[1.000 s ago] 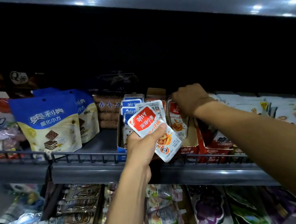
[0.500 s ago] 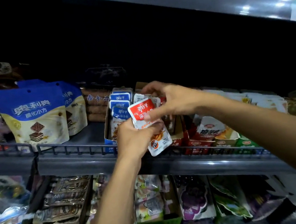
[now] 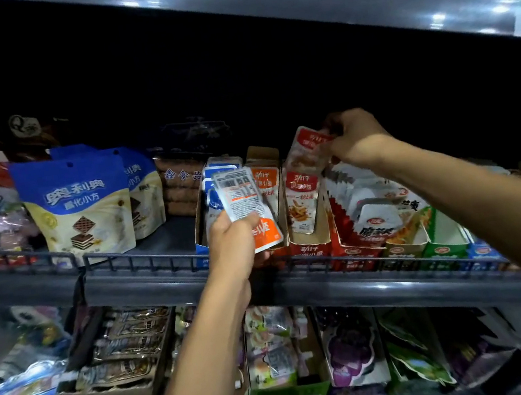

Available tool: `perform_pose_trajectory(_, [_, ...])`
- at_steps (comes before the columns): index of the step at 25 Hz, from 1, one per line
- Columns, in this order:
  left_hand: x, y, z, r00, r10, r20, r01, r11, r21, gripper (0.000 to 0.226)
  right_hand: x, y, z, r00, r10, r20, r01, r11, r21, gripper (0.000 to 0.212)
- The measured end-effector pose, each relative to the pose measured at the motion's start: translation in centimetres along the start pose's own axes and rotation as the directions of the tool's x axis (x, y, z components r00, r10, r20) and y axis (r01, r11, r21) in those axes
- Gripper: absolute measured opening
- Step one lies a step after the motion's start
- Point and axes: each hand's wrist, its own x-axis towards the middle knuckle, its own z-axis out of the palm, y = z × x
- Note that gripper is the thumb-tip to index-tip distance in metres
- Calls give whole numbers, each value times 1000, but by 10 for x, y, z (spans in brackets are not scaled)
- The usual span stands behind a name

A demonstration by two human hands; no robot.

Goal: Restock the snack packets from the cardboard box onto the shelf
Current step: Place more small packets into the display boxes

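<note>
- Toward the left end of the middle shelf (image 3: 150, 284), two blue-and-cream wafer pouches (image 3: 78, 205) stand upright behind the wire front rail, one half behind the other.
- Just right of them, further back, brown packs (image 3: 181, 189) are stacked in the dark.
- Next along the shelf's front edge stands an open display carton holding blue-and-white packets (image 3: 213, 189) on edge.
- The left hand (image 3: 234, 247) is raised in front of that carton, thumb and fingers curled round the lower end of a small stack of snack packets (image 3: 246, 204), printed backs toward the camera, an orange band at the bottom.
- Right of it, a red display carton (image 3: 309, 247) sits against the front rail with red-and-white packets (image 3: 302, 202) standing in it.
- The right hand (image 3: 357, 137) is above the back of that carton, its fingertips pinching the top of one red-topped packet (image 3: 308, 152), which hangs tilted over the standing row and touches its top.
- Toward the right end, more cartons hold white packets (image 3: 373, 210) leaning in rows.
- On the shelf below, brown, green and purple packets lie in boxes.
</note>
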Motion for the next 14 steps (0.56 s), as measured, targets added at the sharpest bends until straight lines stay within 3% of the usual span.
perform_pose_trajectory(4, [3,0,-7,1000,-5,-24,6,999,47,24,12,11,22,995,-58,86,84,933,-351,24])
perform_pose_trajectory(7, [6,0,-9,1000,6,-7,-6,998,70,23,13,11,39,975,-184,124,222,774,-593,10])
perform_pose_trajectory(11, [10,2,-8,999,27,29,-31,992,121,23,18,9,52,962,-205,180,272,649,-710,24])
perform_pose_trajectory(14, [12,1,-5,994,-39,100,27,993,114,37,16,8,61,956,-220,194,285,537,-794,28])
